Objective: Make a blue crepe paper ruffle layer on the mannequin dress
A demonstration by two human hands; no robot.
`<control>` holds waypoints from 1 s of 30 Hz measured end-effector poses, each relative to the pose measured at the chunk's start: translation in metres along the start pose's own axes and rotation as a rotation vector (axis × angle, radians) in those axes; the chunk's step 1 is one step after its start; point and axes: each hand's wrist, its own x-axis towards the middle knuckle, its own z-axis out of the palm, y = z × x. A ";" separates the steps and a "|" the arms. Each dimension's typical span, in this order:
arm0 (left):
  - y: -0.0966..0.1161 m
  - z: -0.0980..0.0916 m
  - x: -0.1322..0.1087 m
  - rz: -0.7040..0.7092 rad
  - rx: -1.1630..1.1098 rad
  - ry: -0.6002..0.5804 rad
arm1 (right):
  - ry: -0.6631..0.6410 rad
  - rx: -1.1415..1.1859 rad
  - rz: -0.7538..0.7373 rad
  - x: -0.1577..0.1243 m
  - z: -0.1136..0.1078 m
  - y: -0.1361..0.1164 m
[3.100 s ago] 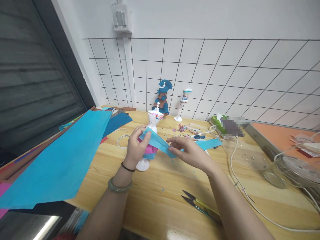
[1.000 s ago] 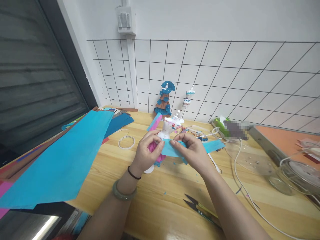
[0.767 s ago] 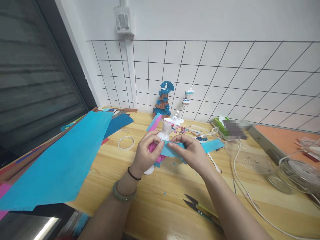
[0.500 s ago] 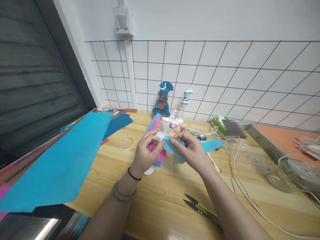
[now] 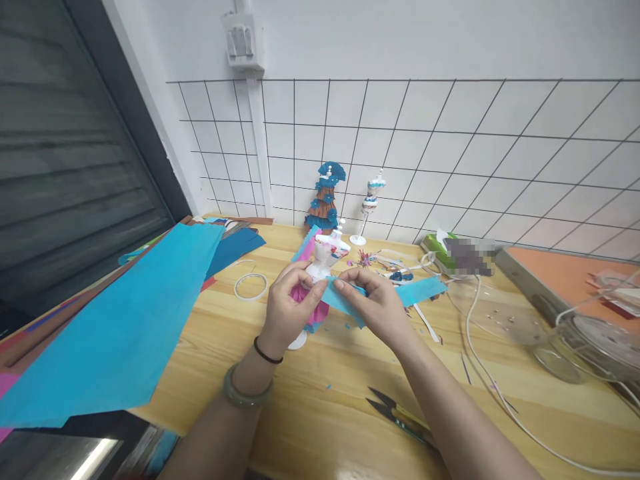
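Observation:
A small white dress-form mannequin (image 5: 331, 251) with coloured marks on its chest stands tilted slightly to the right. Pleated pink crepe paper (image 5: 319, 316) hangs below its waist. My left hand (image 5: 289, 297) is closed around the waist, thumb and fingertips at the front. Between the thumb and fingers of my right hand (image 5: 377, 299) is a light blue crepe paper strip (image 5: 344, 304), its left end against the mannequin's waist beside my left fingertips. Part of the strip is hidden behind the right hand; blue paper (image 5: 423, 291) shows again to the right of it.
Thread snips (image 5: 400, 417) lie near the front edge. A large blue paper sheet (image 5: 125, 320) and other papers cover the left side. Behind stand a finished-looking paper dress form (image 5: 325, 200) and a barer one (image 5: 371, 200). A tape roll (image 5: 251, 287), white cable (image 5: 473, 333) and clear jar (image 5: 560, 353) lie around.
The mannequin has shifted slightly left and its top has turned a little. My right hand has moved slightly left with the blue strip. My left hand keeps its hold.

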 end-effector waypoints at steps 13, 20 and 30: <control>0.005 -0.003 -0.002 0.038 -0.011 -0.006 | -0.003 0.101 0.034 -0.003 0.007 -0.002; 0.010 0.000 -0.003 0.093 0.022 -0.003 | 0.043 0.036 -0.023 -0.002 0.007 0.000; 0.014 0.003 -0.003 0.112 0.074 0.026 | 0.074 -0.061 -0.120 -0.003 0.007 0.001</control>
